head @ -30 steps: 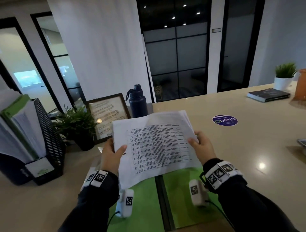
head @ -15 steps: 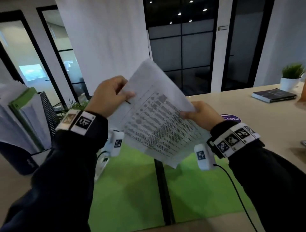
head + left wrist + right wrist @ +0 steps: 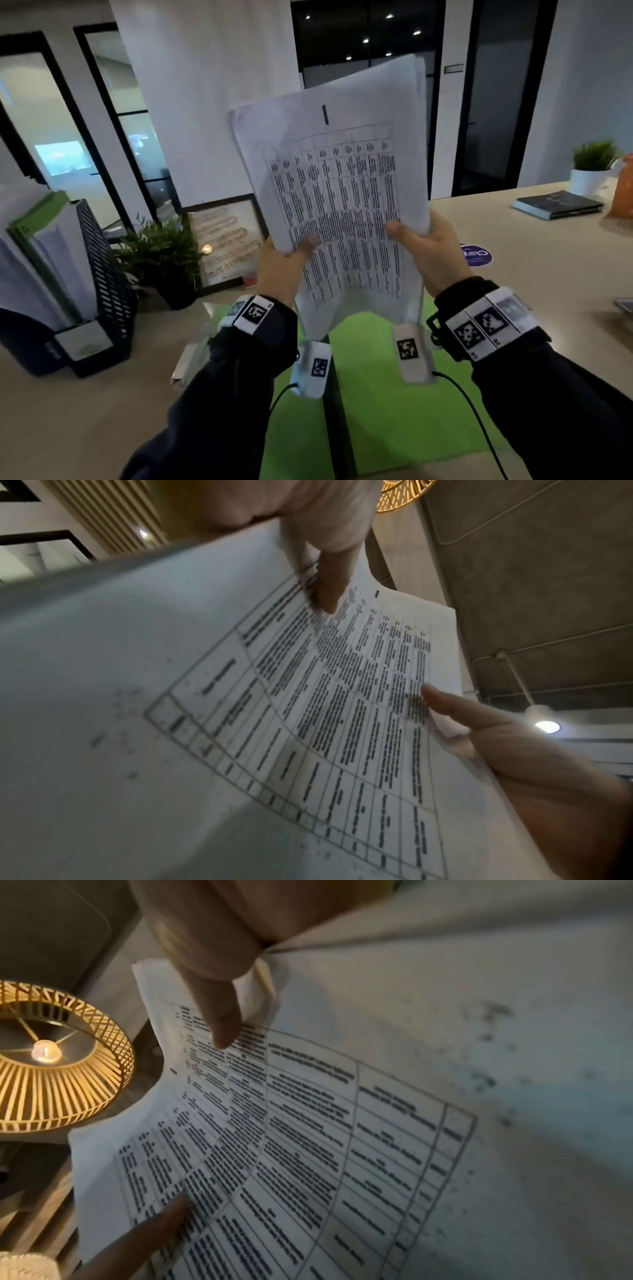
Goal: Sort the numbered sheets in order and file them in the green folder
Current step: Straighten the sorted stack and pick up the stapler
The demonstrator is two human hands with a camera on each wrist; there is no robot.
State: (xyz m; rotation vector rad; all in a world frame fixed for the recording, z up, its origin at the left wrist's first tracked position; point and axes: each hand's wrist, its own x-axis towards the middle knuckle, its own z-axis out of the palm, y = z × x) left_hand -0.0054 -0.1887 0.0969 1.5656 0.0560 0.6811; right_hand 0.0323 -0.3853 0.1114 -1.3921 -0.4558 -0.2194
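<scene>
I held the stack of sheets (image 3: pixel 342 192) upright in front of me, above the green folder (image 3: pixel 394 404), which lay open on the bench (image 3: pixel 548 291) beneath my wrists. The top sheet carried a printed table, and a single dark stroke sat near its upper edge; the print itself was too blurred to read. My left hand (image 3: pixel 281 270) pinched the stack at its lower left edge, thumb pressed on the front and fingers behind. My right hand (image 3: pixel 431 250) pinched the right edge the same way, thumb across the printed face. The lower edge of the paper bowed up between my two hands. In the left wrist view my thumb (image 3: pixel 329 585) lay on the table's lines, with the other hand's thumb across the page. To my left stood a black mesh file rack (image 3: pixel 99 291) packed with papers, then a small leafy plant (image 3: pixel 161 253) and a framed sheet (image 3: pixel 226 243). To the right a round purple sticker (image 3: pixel 478 256) lay on the bench, and farther off a dark book (image 3: pixel 558 205) beside a potted plant (image 3: pixel 592 171) in a white pot.
</scene>
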